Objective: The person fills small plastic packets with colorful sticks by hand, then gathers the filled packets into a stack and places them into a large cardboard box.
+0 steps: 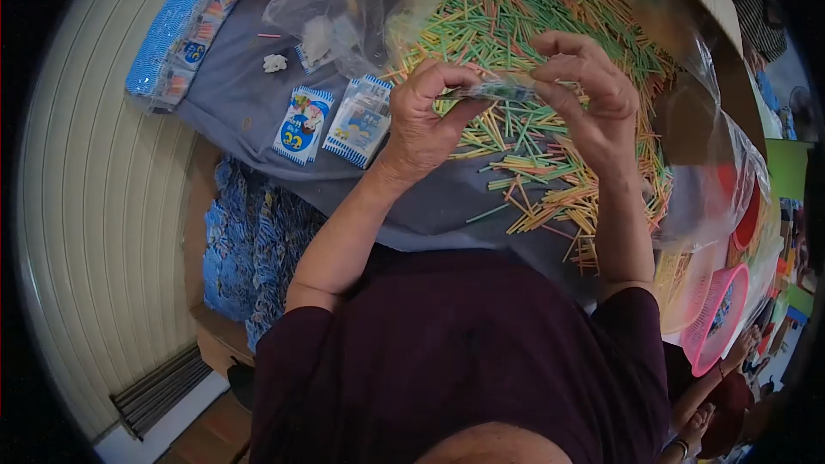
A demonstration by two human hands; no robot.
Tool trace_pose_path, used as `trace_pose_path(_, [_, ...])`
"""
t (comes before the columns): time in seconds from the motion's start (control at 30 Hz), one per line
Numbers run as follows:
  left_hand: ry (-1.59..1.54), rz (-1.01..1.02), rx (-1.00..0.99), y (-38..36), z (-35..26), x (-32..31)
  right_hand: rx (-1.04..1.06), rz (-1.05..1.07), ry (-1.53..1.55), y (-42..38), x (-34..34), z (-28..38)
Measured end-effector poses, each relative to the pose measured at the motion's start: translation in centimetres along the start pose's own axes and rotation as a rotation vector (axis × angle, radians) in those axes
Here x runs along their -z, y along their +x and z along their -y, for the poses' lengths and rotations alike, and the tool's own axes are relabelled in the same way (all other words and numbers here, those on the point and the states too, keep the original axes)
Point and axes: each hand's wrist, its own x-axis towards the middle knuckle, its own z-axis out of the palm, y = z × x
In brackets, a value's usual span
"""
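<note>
Between both hands, above the table, is a small clear plastic packet (507, 89), seen nearly edge-on; its contents are hard to make out. My left hand (427, 116) pinches one end between thumb and fingers. At the other end, my right hand (593, 90) has thumb and forefinger closed at the packet's edge. Below and beyond them spreads a big heap of thin green, yellow and orange-pink sticks (507, 13). Left of my left hand lie a blue-and-white printed packet (303, 125) and a stack of similar packets (357, 120).
A long bag of blue-and-white packets (185, 34) lies at the table's left end. Crumpled clear plastic (344, 4) and a white lump (275, 63) lie nearby. A box of blue wrappers (258, 245) stands below left. At right are a pink basket (718, 326) and another person's hands (700, 421).
</note>
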Motion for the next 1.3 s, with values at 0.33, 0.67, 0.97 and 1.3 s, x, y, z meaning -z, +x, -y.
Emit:
trace_pose_path(0.33, [0.171, -0.095, -0.229, -0.3, -0.5, 1.2, 0.399, 0.068, -0.515, 0.6, -1.2, 4.4])
trace_pose_path(0.67, [0.320, -0.041, -0.254, -0.9, -0.5, 1.6, 0.345, 0.183, -0.745, 0.5, -2.7, 3.7])
trace_pose_path(0.97, [0.264, 0.060, -0.065, -2.4, -1.4, 3.0, 0.133, 0.060, 0.056, -0.4, -4.7, 1.4])
trace_pose_path(1.3, [0.688, 0.139, 0.510, -3.8, 1.6, 20.2, -0.247, -0.047, -0.313, -2.8, 2.1, -10.3])
